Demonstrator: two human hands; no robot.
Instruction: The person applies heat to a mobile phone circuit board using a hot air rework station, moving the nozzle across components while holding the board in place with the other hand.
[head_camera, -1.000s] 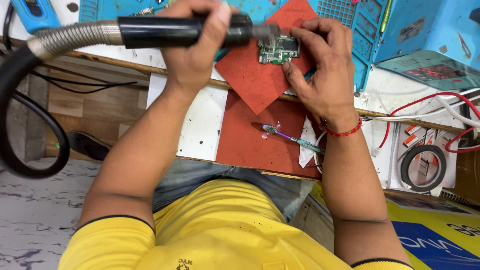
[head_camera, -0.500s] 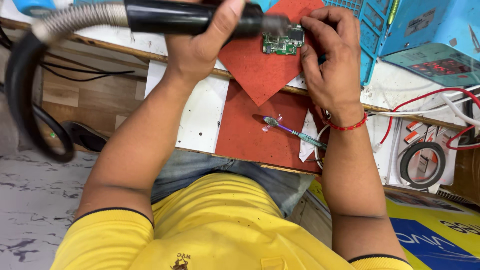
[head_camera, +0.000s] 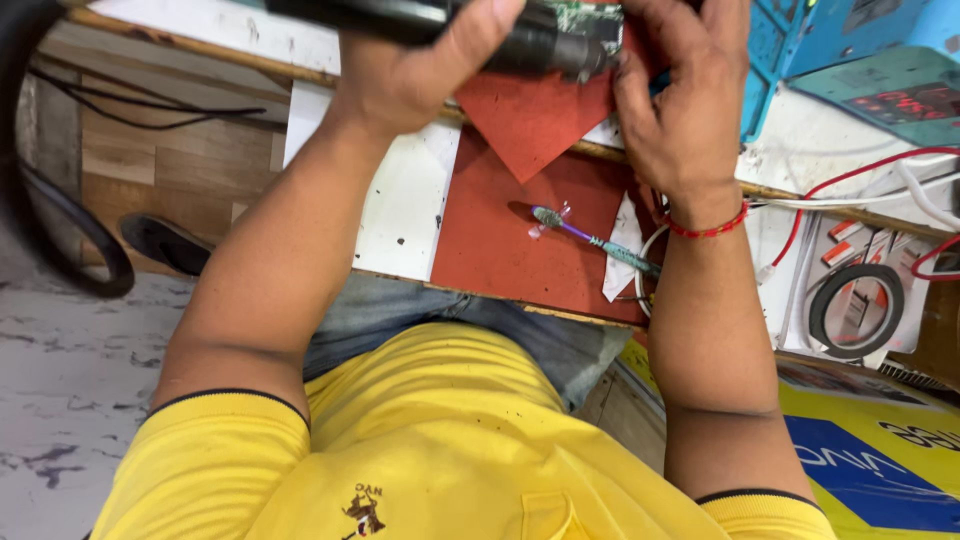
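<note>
My view has dropped since a second ago: both hands now sit at the top edge. My left hand (head_camera: 420, 70) with the hot-air wand (head_camera: 480, 30) is partly cut off, the board (head_camera: 590, 15) by my right hand (head_camera: 680, 110) barely shows, and more of my shirt (head_camera: 450, 450) fills the bottom.

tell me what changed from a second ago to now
Both hands and their work slid toward the picture's top edge. The left hand still grips the black tool; the right hand still holds the circuit board, now almost out of view. The brush stays on the red mat.
</note>
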